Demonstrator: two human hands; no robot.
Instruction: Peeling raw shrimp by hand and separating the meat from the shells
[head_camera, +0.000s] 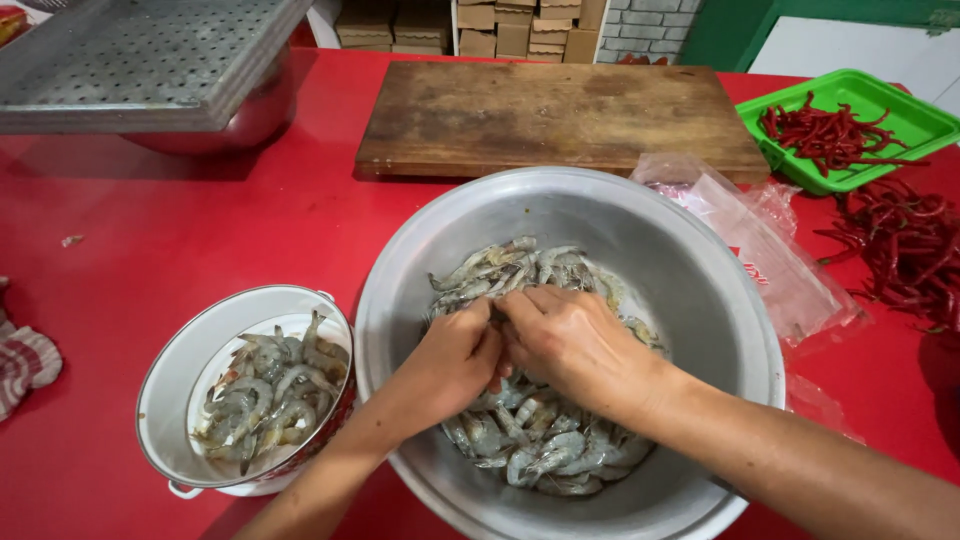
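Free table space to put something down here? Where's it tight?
Bare red table between the perforated tray, cutting board and small white pot. The board top is also bare. Crowded right: plastic bag, loose chillies, green tray. Both hands fill the big shrimp bowl.

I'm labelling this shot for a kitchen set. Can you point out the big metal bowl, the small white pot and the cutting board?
Metal bowl (700, 300): head view, bare inner wall on the right side.
White pot (165, 400): head view, bare inner wall on the left.
Cutting board (560, 115): head view, middle of its top face.
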